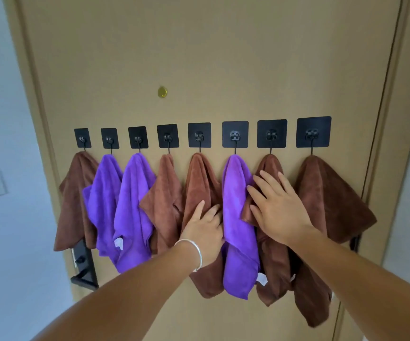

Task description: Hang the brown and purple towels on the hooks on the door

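Several black square adhesive hooks (pixel 199 135) run in a row across the tan door (pixel 199 57). A towel hangs from each one. From the left they are brown (pixel 73 200), purple (pixel 104 193), purple (pixel 132 212), brown (pixel 164 200), brown (pixel 200 183), purple (pixel 238 222), brown (pixel 272 267) and brown (pixel 329 205). My left hand (pixel 205 230), with a silver bracelet, rests on the fifth towel, fingers tucked at the edge of the purple one. My right hand (pixel 276 207) lies flat with spread fingers on the seventh towel.
A black door handle and lock plate (pixel 83 267) sit at the door's lower left, partly behind the first towel. A brass peephole (pixel 162 92) is above the hooks. A pale wall (pixel 2 168) flanks the door on the left, and the door frame (pixel 395 119) on the right.
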{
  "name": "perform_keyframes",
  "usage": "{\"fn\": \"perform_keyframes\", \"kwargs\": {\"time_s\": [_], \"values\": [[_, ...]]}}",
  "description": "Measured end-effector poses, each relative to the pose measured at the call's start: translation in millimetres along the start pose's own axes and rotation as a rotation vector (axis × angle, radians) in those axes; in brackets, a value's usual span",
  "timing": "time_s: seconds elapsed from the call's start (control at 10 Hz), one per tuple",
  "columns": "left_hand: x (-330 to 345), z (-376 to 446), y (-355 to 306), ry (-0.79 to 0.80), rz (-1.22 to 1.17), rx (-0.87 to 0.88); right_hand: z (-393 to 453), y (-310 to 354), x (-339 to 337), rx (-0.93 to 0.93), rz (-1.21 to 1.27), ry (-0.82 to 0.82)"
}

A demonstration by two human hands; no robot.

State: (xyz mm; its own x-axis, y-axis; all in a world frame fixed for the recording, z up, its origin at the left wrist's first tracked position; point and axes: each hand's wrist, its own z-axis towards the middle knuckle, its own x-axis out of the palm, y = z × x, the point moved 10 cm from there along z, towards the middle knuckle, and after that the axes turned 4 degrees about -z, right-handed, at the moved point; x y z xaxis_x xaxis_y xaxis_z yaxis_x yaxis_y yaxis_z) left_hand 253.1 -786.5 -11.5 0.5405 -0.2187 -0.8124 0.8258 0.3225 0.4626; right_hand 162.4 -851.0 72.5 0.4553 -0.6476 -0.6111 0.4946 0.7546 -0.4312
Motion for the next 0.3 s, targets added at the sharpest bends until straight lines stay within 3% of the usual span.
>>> {"fn": "perform_keyframes", "kwargs": {"time_s": [0.3], "values": [[-6.2,-50.0,98.7,-0.141,0.033,-0.029,2.1,25.4,-16.6,0.091,-0.045,0.019]]}}
